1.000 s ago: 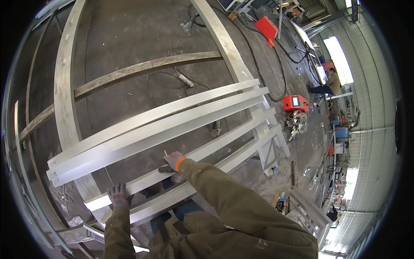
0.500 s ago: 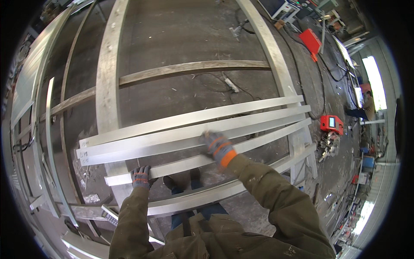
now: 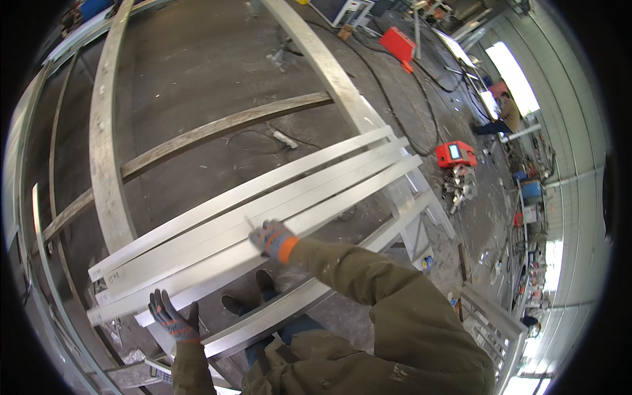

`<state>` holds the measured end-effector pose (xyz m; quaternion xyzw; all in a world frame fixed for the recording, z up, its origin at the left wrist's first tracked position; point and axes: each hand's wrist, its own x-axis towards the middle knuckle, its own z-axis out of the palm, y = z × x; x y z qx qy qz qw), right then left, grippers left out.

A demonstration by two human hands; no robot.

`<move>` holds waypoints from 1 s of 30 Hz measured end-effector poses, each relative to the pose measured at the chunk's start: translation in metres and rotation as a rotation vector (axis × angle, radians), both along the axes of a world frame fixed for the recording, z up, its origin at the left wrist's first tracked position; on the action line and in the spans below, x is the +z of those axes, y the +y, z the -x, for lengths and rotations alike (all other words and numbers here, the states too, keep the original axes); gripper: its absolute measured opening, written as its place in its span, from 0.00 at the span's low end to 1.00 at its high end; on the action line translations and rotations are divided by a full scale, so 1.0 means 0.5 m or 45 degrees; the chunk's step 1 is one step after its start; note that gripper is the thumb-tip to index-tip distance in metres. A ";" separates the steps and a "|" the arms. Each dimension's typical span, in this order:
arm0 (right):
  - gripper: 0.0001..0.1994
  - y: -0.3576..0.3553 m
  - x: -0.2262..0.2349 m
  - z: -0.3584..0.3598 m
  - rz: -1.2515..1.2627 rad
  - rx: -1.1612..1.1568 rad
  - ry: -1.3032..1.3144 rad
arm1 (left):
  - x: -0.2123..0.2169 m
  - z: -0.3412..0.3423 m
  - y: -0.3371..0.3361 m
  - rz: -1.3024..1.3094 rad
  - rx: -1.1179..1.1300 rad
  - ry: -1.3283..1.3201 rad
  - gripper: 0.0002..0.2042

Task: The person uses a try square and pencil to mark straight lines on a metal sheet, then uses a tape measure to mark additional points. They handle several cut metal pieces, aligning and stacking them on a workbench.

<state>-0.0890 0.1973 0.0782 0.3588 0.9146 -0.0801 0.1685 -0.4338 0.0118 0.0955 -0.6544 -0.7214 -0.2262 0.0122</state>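
Observation:
Several long silvery metal bars lie side by side across a metal frame. My right hand (image 3: 271, 238), in a grey and orange glove, rests on the nearer bars with its fingers extended. Beneath it runs the near bar (image 3: 336, 207), close against the middle bar (image 3: 197, 241); the far bar (image 3: 230, 199) lies beyond a narrow gap. A thin dark sliver shows by the right fingertips, too small to identify. My left hand (image 3: 174, 315), gloved alike, is open with fingers spread at the near bar's left end. Whether it touches the bar I cannot tell.
Another metal rail (image 3: 293, 301) crosses close to my body. Thick beams (image 3: 108, 145) form the supporting frame. A red device with a screen (image 3: 455, 154) stands on the floor at right, beside a pile of metal pieces (image 3: 459, 183). Another person (image 3: 507, 115) is farther right. Cables cross the floor.
The near bar has shifted left and now lies against the middle bar. My left hand has opened off its end; my right hand has come down onto the bars. The view has turned.

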 end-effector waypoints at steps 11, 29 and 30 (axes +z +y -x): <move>0.25 -0.252 -0.109 -0.112 0.668 -0.231 0.042 | -0.086 -0.043 -0.125 1.005 -0.618 0.014 0.55; 0.16 -0.383 -0.055 -0.129 0.478 -0.988 0.796 | -0.339 0.025 0.014 1.914 -1.069 -0.475 0.40; 0.16 -0.403 -0.045 -0.138 0.443 -0.993 1.005 | -0.349 0.027 0.009 2.013 -0.823 -0.548 0.43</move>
